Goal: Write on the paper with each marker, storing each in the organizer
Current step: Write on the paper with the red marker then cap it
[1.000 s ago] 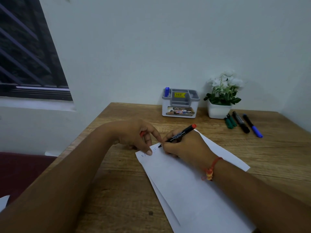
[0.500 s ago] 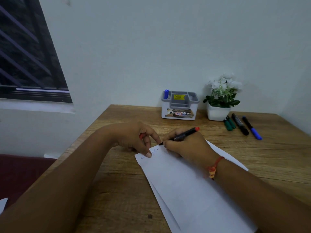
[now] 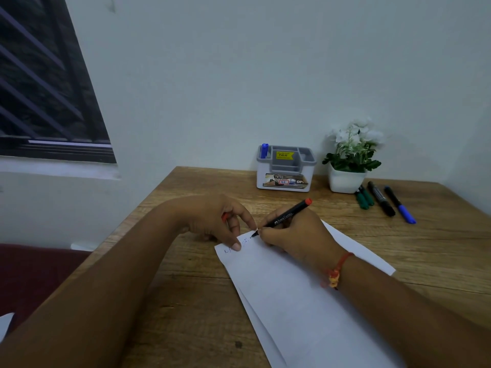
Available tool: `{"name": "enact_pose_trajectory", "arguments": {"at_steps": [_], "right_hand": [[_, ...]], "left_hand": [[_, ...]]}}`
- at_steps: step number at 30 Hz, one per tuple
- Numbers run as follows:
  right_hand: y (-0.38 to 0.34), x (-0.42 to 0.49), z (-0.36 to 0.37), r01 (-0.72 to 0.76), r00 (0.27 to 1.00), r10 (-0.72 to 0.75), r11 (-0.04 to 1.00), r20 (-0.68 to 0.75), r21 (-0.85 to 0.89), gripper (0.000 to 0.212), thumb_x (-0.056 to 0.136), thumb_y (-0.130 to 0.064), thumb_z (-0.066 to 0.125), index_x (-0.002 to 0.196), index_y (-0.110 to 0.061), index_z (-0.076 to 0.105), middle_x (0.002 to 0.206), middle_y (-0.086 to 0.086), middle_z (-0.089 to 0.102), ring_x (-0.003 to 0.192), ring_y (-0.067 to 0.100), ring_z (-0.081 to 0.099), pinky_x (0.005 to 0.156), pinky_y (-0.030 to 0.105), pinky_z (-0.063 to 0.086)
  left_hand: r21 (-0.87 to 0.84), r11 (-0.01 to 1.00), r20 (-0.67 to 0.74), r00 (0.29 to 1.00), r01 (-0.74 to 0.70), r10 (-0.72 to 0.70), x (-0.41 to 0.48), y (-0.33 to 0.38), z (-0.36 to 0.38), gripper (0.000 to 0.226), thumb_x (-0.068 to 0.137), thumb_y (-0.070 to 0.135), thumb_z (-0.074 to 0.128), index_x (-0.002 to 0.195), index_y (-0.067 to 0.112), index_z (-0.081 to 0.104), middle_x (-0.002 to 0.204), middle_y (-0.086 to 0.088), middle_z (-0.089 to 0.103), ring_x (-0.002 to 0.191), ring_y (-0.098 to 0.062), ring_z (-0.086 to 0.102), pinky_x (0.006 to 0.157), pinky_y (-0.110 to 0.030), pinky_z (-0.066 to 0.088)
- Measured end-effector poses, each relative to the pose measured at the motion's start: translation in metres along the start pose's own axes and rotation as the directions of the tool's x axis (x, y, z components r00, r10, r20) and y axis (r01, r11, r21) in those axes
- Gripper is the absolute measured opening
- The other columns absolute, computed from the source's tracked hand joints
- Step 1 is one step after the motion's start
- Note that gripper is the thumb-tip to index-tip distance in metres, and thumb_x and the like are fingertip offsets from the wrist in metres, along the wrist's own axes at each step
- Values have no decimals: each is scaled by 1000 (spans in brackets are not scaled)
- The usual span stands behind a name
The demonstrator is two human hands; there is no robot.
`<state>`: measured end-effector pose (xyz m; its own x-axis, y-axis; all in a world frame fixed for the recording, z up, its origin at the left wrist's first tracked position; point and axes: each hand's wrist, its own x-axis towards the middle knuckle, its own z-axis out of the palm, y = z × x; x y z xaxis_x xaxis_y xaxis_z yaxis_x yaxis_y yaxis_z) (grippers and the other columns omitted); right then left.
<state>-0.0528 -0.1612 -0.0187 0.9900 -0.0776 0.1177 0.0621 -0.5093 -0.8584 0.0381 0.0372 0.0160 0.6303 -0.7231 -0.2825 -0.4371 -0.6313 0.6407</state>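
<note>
My right hand (image 3: 295,232) grips a black marker with a red end (image 3: 285,216), its tip touching the top of the white paper (image 3: 305,301) where small marks show. My left hand (image 3: 220,219) presses a fingertip on the paper's top left corner and holds a small red cap (image 3: 225,217) in its curled fingers. The grey-and-white organizer (image 3: 285,171) stands at the back of the wooden table (image 3: 186,301) with a blue marker (image 3: 264,150) upright in its left slot.
A white pot of white flowers (image 3: 348,160) stands right of the organizer. In front of it lie two green markers (image 3: 364,198), a black marker (image 3: 381,199) and a blue-capped marker (image 3: 400,204). A barred window is at upper left.
The marker tip has crept a little to the right along the paper's top line. My left hand has stayed on the corner. The view has shifted slightly.
</note>
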Motion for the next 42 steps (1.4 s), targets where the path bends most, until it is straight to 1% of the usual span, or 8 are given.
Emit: {"name": "enact_pose_trajectory", "arguments": {"at_steps": [3,7,11,17,22,25,34,42], "right_hand": [[0,1,1,-3,1000,2,1000,-5,-12,8,78,-18,72,79,-21,79,71,-4,75,65,4,67,59,25,55],[0,3,0,-35,999,35,999,-18,1,9,76,-20,72,81,-15,78,71,3,75,67,10,69,65,35,60],[2,3,0,-3,1000,3,1000,-10,-14,5,77,-21,74,79,-22,79,70,-3,75,68,8,70,65,31,59],[1,2,1,-15,999,14,1000,-39,-12,5,77,-20,74,79,-19,78,69,-1,75,64,8,68,66,34,60],[1,2,1,-18,999,17,999,-30,-38,6,76,-20,72,79,-18,78,70,-1,75,63,8,68,69,38,61],[0,2,2,-20,999,17,998,-51,-58,10,76,-21,71,80,-14,76,71,4,75,67,15,71,69,42,61],[-2,1,1,-16,998,13,999,-57,-51,7,77,-18,71,79,-14,76,71,4,74,60,7,65,66,38,60],[-2,1,0,-31,997,27,998,-73,-51,9,76,-20,70,78,-13,76,69,6,73,57,7,63,64,39,60]], "left_hand": [[-7,1000,3,1000,0,0,-1,0,0,45,76,19,83,114,36,65,95,-3,73,81,-15,66,74,-32,51],[-8,1000,0,1000,2,-2,-1,0,0,46,76,19,82,116,34,65,95,-3,74,81,-16,67,75,-33,52],[-5,1000,2,1000,7,-7,0,-1,0,46,76,20,83,115,35,65,95,-2,73,82,-16,66,76,-33,51],[1,1000,5,1000,6,-6,0,0,0,47,77,20,82,118,33,65,95,-3,74,86,-24,67,75,-35,50],[-21,1000,2,1000,8,-8,-1,-1,0,47,76,18,83,117,32,66,94,-3,73,82,-20,66,75,-37,50],[-29,1000,9,1000,12,-12,-1,-1,0,47,76,17,83,117,32,66,95,-4,74,82,-21,66,74,-38,49],[-21,1000,-3,1000,11,-11,-2,0,0,47,76,19,83,117,32,66,96,-4,73,82,-19,66,73,-36,49],[-30,999,2,1000,11,-11,-2,-1,0,46,76,19,83,117,33,66,95,-3,74,82,-19,65,73,-37,48]]}}
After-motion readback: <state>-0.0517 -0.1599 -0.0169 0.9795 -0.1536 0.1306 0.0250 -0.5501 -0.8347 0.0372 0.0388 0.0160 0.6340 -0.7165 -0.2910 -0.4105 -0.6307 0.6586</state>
